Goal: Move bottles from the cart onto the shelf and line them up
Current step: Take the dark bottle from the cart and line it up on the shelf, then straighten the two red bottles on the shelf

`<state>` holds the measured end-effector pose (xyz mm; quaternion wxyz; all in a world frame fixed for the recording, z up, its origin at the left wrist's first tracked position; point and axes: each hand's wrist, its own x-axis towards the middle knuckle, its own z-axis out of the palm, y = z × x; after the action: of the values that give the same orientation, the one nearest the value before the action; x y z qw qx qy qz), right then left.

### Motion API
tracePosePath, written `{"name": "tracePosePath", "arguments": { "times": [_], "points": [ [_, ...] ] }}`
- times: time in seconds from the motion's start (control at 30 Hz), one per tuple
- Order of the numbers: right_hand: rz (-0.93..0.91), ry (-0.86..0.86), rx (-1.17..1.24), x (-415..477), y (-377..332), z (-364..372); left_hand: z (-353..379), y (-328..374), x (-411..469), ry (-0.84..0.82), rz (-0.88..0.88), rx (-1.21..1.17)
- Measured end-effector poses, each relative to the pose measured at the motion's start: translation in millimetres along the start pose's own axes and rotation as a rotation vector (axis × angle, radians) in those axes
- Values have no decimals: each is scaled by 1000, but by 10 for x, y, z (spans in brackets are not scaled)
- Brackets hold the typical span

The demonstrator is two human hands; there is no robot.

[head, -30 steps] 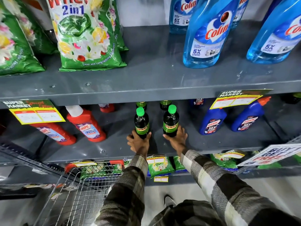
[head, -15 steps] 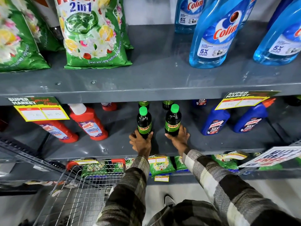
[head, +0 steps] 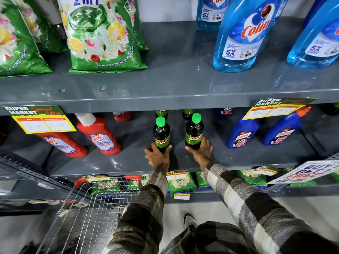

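Two dark Sunny bottles with green caps stand upright on the grey middle shelf (head: pixel 128 162). My left hand (head: pixel 158 156) grips the base of the left bottle (head: pixel 161 132). The right bottle (head: pixel 194 132) has my right hand (head: pixel 201 150) wrapped around its lower part. Behind them, two more dark bottles (head: pixel 161 113) (head: pixel 187 113) show only partly under the upper shelf's edge. The wire cart (head: pixel 88 208) with a red handle sits at lower left; I cannot see bottles inside it.
Red Harpic bottles (head: pixel 99 134) stand left of the Sunny bottles, blue Harpic bottles (head: pixel 242 132) to the right. The upper shelf (head: pixel 174 76) holds green detergent bags (head: pixel 104 33) and blue Colin bottles (head: pixel 244 33). Yellow price tags hang on the shelf edges. Green packets fill the bottom shelf.
Both hands stay on the two front bottles, which have barely shifted on the shelf. The camera has moved slightly.
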<state>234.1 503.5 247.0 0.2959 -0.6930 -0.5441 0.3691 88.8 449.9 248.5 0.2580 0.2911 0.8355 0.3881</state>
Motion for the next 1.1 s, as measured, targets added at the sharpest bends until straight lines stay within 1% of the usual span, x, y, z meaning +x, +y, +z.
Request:
{"name": "tracePosePath", "arguments": {
  "times": [0.23, 0.37, 0.43, 0.5, 0.53, 0.57, 0.6, 0.67, 0.7, 0.77, 0.93, 1.03, 1.1],
  "points": [
    [-8, -5, -11, 31, 34, 11, 24, -16, 26, -1, 5, 13],
    [-25, 30, 5, 6, 52, 32, 15, -35, 31, -8, 33, 30],
    [-41, 117, 81, -79, 55, 93, 4, -42, 10, -1, 15, 12],
    [27, 301, 139, -281, 70, 147, 0, -35, -44, -23, 27, -94],
    [14, 353, 133, -402, 72, 184, -22, -48, -89, -22, 51, -163],
    [-68, 327, 120, -531, 83, 256, -75, -90, -128, 4, 93, -216],
    [-202, 242, 109, -662, 103, 339, -147, -149, -155, 43, 148, -240],
    [-474, 9, 110, -892, 125, 490, -327, -308, -159, 133, 243, -218],
    [-576, -91, 98, -964, 100, 556, -422, -397, -128, 195, 260, -199],
    [-689, -216, 69, -1037, -5, 710, -622, -556, -23, 298, 250, -164],
    [-756, -337, 33, -1233, -474, 1167, -1282, -843, 335, 450, 205, -180],
    [-682, -389, 66, -1323, -749, 1473, -1701, -1020, 581, 545, 146, -229],
    [-588, -380, 92, -1344, -903, 1723, -1980, -1159, 765, 605, 133, -274]
  ]
}}
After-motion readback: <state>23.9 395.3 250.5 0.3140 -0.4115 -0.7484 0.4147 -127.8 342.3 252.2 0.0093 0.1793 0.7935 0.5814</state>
